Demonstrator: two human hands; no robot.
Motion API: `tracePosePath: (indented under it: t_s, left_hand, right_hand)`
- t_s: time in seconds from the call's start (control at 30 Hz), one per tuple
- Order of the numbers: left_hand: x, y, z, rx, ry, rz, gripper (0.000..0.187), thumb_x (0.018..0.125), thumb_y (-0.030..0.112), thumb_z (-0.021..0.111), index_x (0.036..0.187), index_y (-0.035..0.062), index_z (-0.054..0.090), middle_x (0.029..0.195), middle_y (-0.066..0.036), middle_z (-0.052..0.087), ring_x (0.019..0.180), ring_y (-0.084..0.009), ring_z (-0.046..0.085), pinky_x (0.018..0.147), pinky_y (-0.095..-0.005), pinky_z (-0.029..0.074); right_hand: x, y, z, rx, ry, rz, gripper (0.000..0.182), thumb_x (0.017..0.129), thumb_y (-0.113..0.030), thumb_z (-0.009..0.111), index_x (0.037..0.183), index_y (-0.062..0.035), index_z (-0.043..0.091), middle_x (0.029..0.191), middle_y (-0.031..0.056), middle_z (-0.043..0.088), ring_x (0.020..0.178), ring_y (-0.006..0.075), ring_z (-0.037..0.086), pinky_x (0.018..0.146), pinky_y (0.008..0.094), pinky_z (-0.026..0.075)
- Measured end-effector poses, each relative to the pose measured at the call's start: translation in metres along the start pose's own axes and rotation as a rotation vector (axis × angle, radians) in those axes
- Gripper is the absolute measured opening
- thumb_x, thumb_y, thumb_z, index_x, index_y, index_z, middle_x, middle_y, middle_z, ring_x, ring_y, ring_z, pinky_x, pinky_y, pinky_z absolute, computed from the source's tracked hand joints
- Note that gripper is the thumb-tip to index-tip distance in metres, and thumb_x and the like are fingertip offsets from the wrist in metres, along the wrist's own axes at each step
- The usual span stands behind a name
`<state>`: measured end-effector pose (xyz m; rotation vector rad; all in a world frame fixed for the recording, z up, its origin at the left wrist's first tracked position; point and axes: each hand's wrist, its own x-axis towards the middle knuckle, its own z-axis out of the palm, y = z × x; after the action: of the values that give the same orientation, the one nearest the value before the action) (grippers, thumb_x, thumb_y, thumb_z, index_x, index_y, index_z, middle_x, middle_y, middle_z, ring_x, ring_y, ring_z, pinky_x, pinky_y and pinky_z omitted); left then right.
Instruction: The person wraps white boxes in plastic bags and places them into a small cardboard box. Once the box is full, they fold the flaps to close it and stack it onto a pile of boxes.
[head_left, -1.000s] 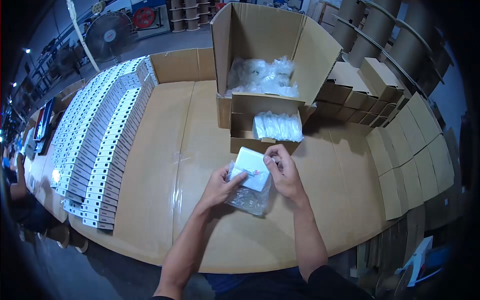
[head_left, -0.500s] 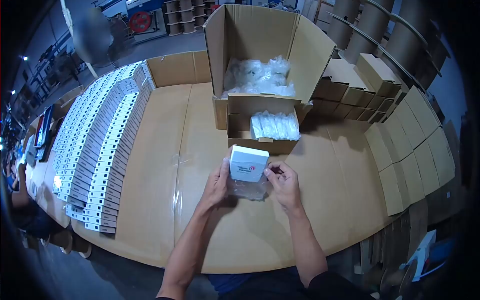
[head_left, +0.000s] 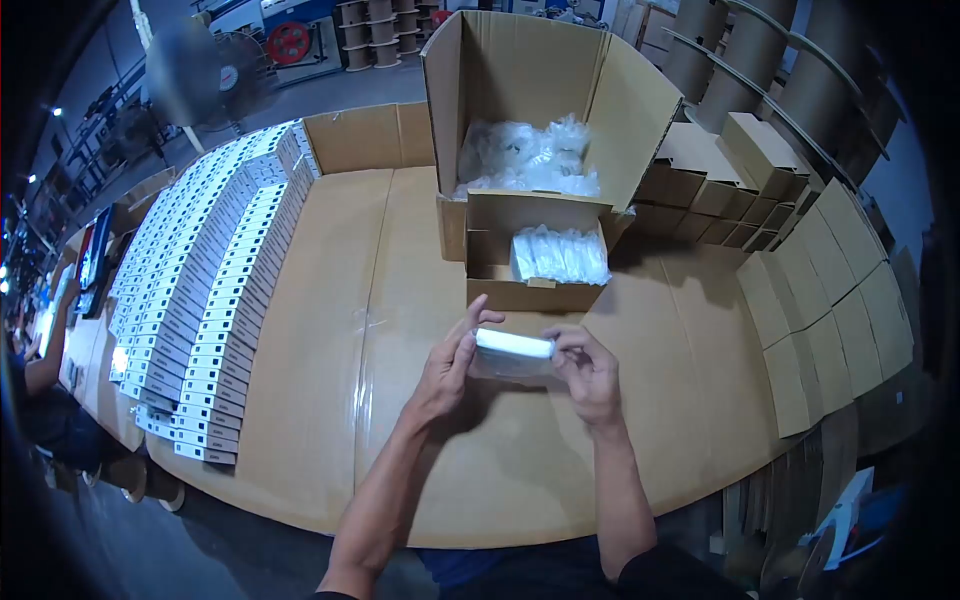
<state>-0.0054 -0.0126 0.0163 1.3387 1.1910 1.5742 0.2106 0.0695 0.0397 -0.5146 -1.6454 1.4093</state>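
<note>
A small white box [head_left: 513, 344] is tilted so its narrow side faces up, with a clear plastic bag [head_left: 515, 366] around its lower part. My left hand [head_left: 446, 368] holds the box's left end, thumb against the corner and forefinger stretched upward. At the other end, my right hand [head_left: 588, 372] pinches the right corner and the bag's edge between thumb and fingers. Just beyond my hands stands an open brown carton [head_left: 535, 296], where a row of bagged white boxes [head_left: 562, 256] fills the right side.
Behind that carton, a larger open carton [head_left: 530, 75] holds loose plastic bags [head_left: 525, 155]. Long rows of white boxes [head_left: 215, 350] line the table's left side. Folded brown cartons [head_left: 835, 310] stand along the right. Another person's forearm [head_left: 45, 365] shows at far left.
The white box has tipped, so its printed face is out of sight and its narrow side shows. It sits lower in the bag, and my left forefinger has lifted.
</note>
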Motion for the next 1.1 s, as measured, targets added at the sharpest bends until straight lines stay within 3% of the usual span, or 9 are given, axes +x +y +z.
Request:
tracePosePath:
  t_s: [0.13,0.4,0.6,0.67,0.73,0.77,0.87,0.9,1.1]
  left_hand:
    - [-0.008,0.002,0.002,-0.072,0.015,0.019,0.057,0.113,0.037,0.035,0.161,0.0066,0.029,0.137,-0.011,0.059,0.128,-0.0198,0.053,0.114,-0.0349,0.036]
    - [-0.004,-0.009,0.020,-0.351,0.117,-0.051,0.061,0.113,0.039,0.032,0.163,0.0065,0.022,0.136,-0.011,0.060,0.129,-0.0188,0.054,0.112,-0.0331,0.039]
    - [0.001,-0.018,0.009,-0.223,0.076,-0.145,0.062,0.113,0.041,0.032,0.163,0.0060,0.020,0.131,-0.010,0.063,0.121,-0.0175,0.058,0.108,-0.0324,0.042]
    - [0.001,-0.019,0.007,-0.236,0.041,-0.123,0.064,0.106,0.026,0.056,0.160,0.0052,0.028,0.128,-0.008,0.065,0.118,-0.0165,0.060,0.104,-0.0318,0.047]
    - [-0.001,-0.003,0.003,-0.079,-0.017,-0.145,0.068,0.099,0.017,0.068,0.157,0.0034,0.035,0.127,-0.007,0.066,0.117,-0.0168,0.061,0.103,-0.0321,0.048]
    - [0.000,0.002,0.001,-0.040,-0.007,-0.235,0.057,0.089,0.006,0.078,0.141,0.0019,0.055,0.121,-0.007,0.068,0.114,-0.0164,0.062,0.100,-0.0315,0.049]
    - [0.000,-0.002,-0.007,-0.039,-0.051,-0.338,0.029,0.090,0.008,0.077,0.117,0.0007,0.070,0.114,-0.008,0.070,0.104,-0.0151,0.064,0.092,-0.0297,0.050]
    - [-0.001,-0.004,-0.002,-0.141,0.003,-0.184,0.012,0.089,0.008,0.078,0.096,-0.0009,0.073,0.104,-0.007,0.071,0.092,-0.0126,0.063,0.081,-0.0276,0.050]
    - [-0.001,0.019,-0.011,0.121,-0.004,-0.176,0.019,0.088,0.009,0.080,0.080,-0.0007,0.066,0.090,-0.008,0.071,0.082,-0.0110,0.061,0.073,-0.0274,0.049]
  right_hand:
    - [0.004,-0.008,-0.002,-0.164,-0.020,-0.055,0.007,0.096,0.002,0.064,0.102,-0.0005,0.064,0.123,0.0130,0.060,0.109,0.0184,0.060,0.092,0.0295,0.048]
    - [0.008,0.005,0.000,0.083,0.048,0.042,0.012,0.101,-0.010,0.062,0.110,-0.0041,0.059,0.132,0.0150,0.059,0.115,0.0181,0.056,0.098,0.0320,0.045]
    - [0.002,0.019,0.020,0.218,0.051,0.231,0.070,0.085,-0.003,0.081,0.143,-0.0040,0.043,0.135,0.0142,0.058,0.119,0.0194,0.058,0.098,0.0308,0.050]
    - [0.000,0.027,0.019,0.212,-0.039,0.268,0.074,0.084,-0.002,0.081,0.147,-0.0026,0.041,0.136,0.0135,0.058,0.120,0.0185,0.059,0.097,0.0298,0.051]
    - [-0.001,0.029,0.021,0.185,-0.008,0.265,0.056,0.088,-0.004,0.078,0.137,0.0021,0.053,0.129,0.0129,0.063,0.116,0.0169,0.061,0.096,0.0297,0.052]
    - [-0.002,0.033,0.020,0.157,-0.007,0.271,0.048,0.090,-0.005,0.077,0.133,0.0035,0.057,0.126,0.0127,0.065,0.113,0.0167,0.062,0.095,0.0297,0.052]
    - [-0.003,0.024,0.018,0.018,-0.017,0.290,0.023,0.094,-0.006,0.072,0.115,0.0044,0.070,0.119,0.0111,0.069,0.108,0.0157,0.065,0.093,0.0290,0.053]
    - [-0.002,0.018,0.017,-0.038,-0.024,0.295,0.017,0.096,-0.005,0.071,0.109,0.0041,0.073,0.117,0.0104,0.070,0.106,0.0154,0.065,0.092,0.0287,0.054]
    - [-0.002,0.009,0.012,0.037,0.045,0.334,0.011,0.095,-0.005,0.071,0.097,0.0056,0.075,0.116,0.0114,0.069,0.106,0.0158,0.063,0.092,0.0291,0.050]
